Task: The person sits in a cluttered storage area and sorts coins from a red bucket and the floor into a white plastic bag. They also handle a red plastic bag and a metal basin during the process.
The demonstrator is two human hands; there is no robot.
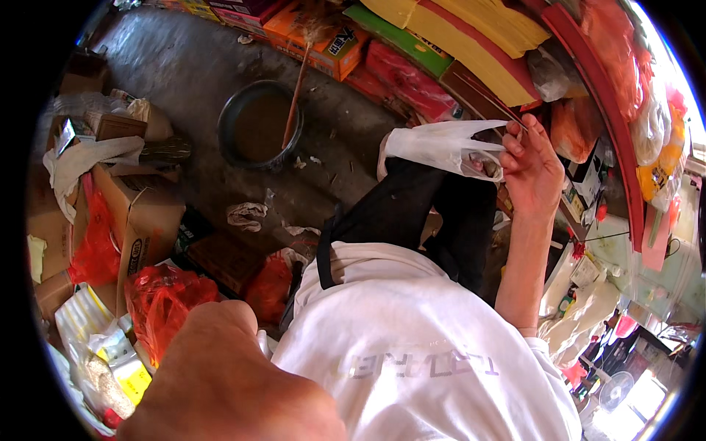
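Note:
My right hand (530,165) is raised at the right, its fingertips pinched on the handles of a white translucent plastic bag (436,144). Something dark and brownish shows faintly through the bag's lower side near my fingers, too unclear to name. The bag hangs over my legs in black trousers (380,204). Very close to the camera at lower left, my left hand (223,353) is bent and blurred. Its fingers are hidden, so what they hold cannot be told. Beyond it, in the picture, lies a knotted red plastic bag (165,303).
A dark basin (224,127) of brown liquid stands on the concrete floor (160,49), with a wooden stick (295,93) leaning in it. Stacked orange cartons (314,44) and yellow paper bundles (480,49) line the far side. An open cardboard box (151,212) sits left; a red shelf edge (606,127) curves at right.

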